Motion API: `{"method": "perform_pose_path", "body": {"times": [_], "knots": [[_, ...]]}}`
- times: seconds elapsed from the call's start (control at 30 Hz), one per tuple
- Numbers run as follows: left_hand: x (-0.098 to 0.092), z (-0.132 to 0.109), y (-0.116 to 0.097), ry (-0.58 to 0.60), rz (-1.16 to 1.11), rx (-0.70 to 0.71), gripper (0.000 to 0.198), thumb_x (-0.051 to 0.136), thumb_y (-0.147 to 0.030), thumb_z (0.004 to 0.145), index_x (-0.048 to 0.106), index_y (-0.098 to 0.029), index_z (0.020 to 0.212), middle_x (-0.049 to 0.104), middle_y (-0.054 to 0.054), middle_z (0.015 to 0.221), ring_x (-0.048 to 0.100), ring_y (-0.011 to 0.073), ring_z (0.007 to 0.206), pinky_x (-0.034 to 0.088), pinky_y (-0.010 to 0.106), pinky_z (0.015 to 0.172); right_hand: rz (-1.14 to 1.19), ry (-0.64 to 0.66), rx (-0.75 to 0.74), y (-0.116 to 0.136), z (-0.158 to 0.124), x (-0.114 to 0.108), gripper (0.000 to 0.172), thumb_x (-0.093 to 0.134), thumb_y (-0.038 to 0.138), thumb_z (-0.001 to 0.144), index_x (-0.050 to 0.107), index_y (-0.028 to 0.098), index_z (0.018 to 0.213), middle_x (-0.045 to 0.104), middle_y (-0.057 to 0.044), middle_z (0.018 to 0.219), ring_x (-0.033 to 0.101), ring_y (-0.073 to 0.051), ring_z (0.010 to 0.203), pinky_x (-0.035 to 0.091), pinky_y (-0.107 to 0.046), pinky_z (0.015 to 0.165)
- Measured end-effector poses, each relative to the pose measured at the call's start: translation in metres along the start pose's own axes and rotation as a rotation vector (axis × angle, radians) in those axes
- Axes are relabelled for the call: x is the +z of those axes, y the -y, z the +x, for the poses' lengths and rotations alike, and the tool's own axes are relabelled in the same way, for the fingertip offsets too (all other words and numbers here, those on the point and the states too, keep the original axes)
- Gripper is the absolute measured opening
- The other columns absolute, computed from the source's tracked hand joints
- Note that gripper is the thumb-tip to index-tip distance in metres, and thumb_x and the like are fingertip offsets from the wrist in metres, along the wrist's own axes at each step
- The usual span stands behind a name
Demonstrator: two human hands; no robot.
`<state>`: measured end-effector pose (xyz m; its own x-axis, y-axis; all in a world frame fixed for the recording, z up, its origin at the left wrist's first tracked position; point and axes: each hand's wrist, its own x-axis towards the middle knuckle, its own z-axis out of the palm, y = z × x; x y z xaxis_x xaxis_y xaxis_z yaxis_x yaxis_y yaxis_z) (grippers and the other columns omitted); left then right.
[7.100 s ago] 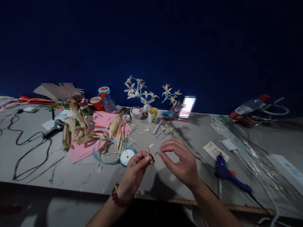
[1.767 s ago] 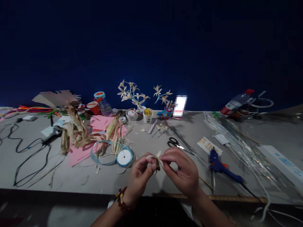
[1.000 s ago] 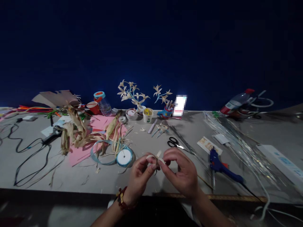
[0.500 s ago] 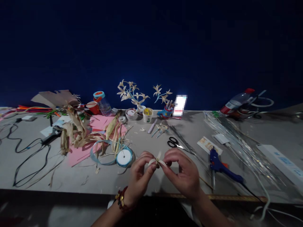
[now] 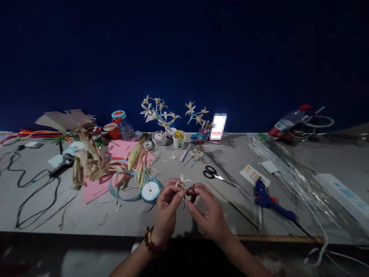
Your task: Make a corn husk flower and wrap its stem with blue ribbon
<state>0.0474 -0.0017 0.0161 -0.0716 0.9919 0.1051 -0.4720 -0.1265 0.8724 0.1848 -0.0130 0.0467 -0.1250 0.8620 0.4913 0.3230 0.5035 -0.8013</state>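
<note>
A small pale flower of dried husk strips (image 5: 182, 180) sits between my hands above the front of the table, petals upward. My left hand (image 5: 167, 207) pinches its base between thumb and fingers. From the other side, the fingertips of my right hand (image 5: 208, 213) close around the short stem below, which they partly hide. Beyond my hands lie several finished small flowers on blue stems (image 5: 196, 156). Black-handled scissors (image 5: 211, 173) rest to the right, and a roll of blue ribbon (image 5: 150, 190) is by my left hand.
Dried corn husks (image 5: 95, 161) cover pink paper (image 5: 89, 192) on the left. Flower sprays (image 5: 160, 113) stand in cups at the back. To the right are a blue glue gun (image 5: 272, 206), its cable, a thin stick (image 5: 233, 204), wires (image 5: 291, 173) and a power strip (image 5: 343, 196).
Both hands have moved slightly left and closer together with the flower. The flower has turned from facing me to petals upward. The right hand's fingers have shifted from a petal to below the flower.
</note>
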Motion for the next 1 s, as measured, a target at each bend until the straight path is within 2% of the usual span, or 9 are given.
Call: {"method": "perform_pose_path", "body": {"times": [0.23, 0.3, 0.37, 0.5, 0.6, 0.7, 0.77, 0.87, 1.0], "knots": [[0.000, -0.002, 0.003, -0.054, -0.047, -0.053, 0.012, 0.078, -0.024, 0.080, 0.068, -0.019, 0.078, 0.059, 0.005, 0.103, 0.058, 0.0179, 0.100, 0.047, 0.030, 0.092, 0.027, -0.074, 0.039, -0.011, 0.000, 0.011, 0.007, 0.064, 0.016, 0.088, 0.064, 0.023, 0.089, 0.067, -0.003, 0.085, 0.063, -0.018, 0.081, 0.050, -0.029, 0.077], [0.000, -0.003, 0.002, -0.053, -0.010, -0.042, 0.012, 0.078, -0.024, 0.080, 0.068, -0.018, 0.078, 0.059, 0.005, 0.102, 0.058, 0.0185, 0.101, 0.047, 0.030, 0.093, 0.163, -0.063, 0.133, -0.014, -0.002, 0.012, 0.004, 0.065, 0.021, 0.088, 0.064, 0.022, 0.084, 0.066, -0.003, 0.084, 0.062, -0.018, 0.081, 0.050, -0.029, 0.077], [0.000, -0.003, -0.001, -0.022, 0.028, -0.025, 0.012, 0.078, -0.025, 0.080, 0.068, -0.018, 0.078, 0.059, 0.005, 0.099, 0.057, 0.0191, 0.100, 0.048, 0.029, 0.091, 0.398, -0.026, 0.285, -0.016, -0.003, 0.012, 0.013, 0.069, 0.029, 0.087, 0.063, 0.021, 0.079, 0.064, -0.002, 0.079, 0.060, -0.017, 0.076, 0.049, -0.028, 0.073], [0.003, -0.003, -0.010, 0.097, -0.005, -0.106, 0.015, 0.077, -0.026, 0.081, 0.066, -0.017, 0.078, 0.058, 0.005, 0.094, 0.058, 0.0161, 0.085, 0.050, 0.023, 0.069, 0.860, 0.081, 0.598, -0.020, -0.006, 0.016, 0.033, 0.081, 0.044, 0.076, 0.060, 0.019, 0.072, 0.057, 0.001, 0.070, 0.055, -0.014, 0.066, 0.048, -0.026, 0.064], [0.005, -0.003, -0.014, 0.116, -0.038, -0.218, 0.019, 0.078, -0.027, 0.080, 0.063, -0.016, 0.076, 0.058, 0.004, 0.092, 0.056, 0.0124, 0.072, 0.045, 0.020, 0.055, 0.920, 0.154, 0.632, -0.022, -0.007, 0.019, 0.036, 0.081, 0.046, 0.076, 0.059, 0.018, 0.072, 0.056, 0.002, 0.067, 0.054, -0.013, 0.063, 0.048, -0.026, 0.063], [0.005, -0.002, -0.013, 0.077, -0.005, -0.216, 0.019, 0.080, -0.028, 0.078, 0.065, -0.016, 0.076, 0.060, 0.004, 0.088, 0.058, 0.0140, 0.075, 0.050, 0.023, 0.063, 0.684, 0.152, 0.490, -0.026, -0.010, 0.013, 0.029, 0.071, 0.045, 0.086, 0.063, 0.018, 0.077, 0.060, 0.000, 0.072, 0.057, -0.015, 0.067, 0.051, -0.027, 0.066], [0.002, -0.002, -0.010, 0.048, 0.035, -0.181, 0.017, 0.080, -0.027, 0.078, 0.066, -0.017, 0.077, 0.063, 0.004, 0.086, 0.061, 0.0162, 0.083, 0.051, 0.026, 0.075, 0.385, 0.110, 0.330, -0.034, -0.014, -0.007, 0.020, 0.065, 0.039, 0.091, 0.066, 0.019, 0.087, 0.066, -0.003, 0.083, 0.062, -0.017, 0.076, 0.053, -0.029, 0.072], [-0.005, -0.001, -0.005, 0.013, 0.101, -0.145, 0.013, 0.078, -0.026, 0.081, 0.068, -0.019, 0.079, 0.066, 0.003, 0.084, 0.061, 0.0162, 0.085, 0.050, 0.026, 0.081, -0.129, 0.005, 0.173, -0.056, -0.032, -0.063, 0.013, 0.061, 0.028, 0.093, 0.067, 0.021, 0.102, 0.068, -0.008, 0.101, 0.064, -0.020, 0.087, 0.054, -0.034, 0.080], [-0.012, 0.003, 0.002, -0.016, 0.155, -0.140, 0.014, 0.079, -0.028, 0.080, 0.068, -0.019, 0.079, 0.066, 0.002, 0.083, 0.061, 0.0170, 0.088, 0.049, 0.025, 0.081, -0.685, -0.247, 0.333, -0.093, -0.075, -0.160, 0.021, 0.054, 0.032, 0.093, 0.063, 0.021, 0.108, 0.066, -0.011, 0.105, 0.065, -0.026, 0.091, 0.054, -0.044, 0.086]]}}
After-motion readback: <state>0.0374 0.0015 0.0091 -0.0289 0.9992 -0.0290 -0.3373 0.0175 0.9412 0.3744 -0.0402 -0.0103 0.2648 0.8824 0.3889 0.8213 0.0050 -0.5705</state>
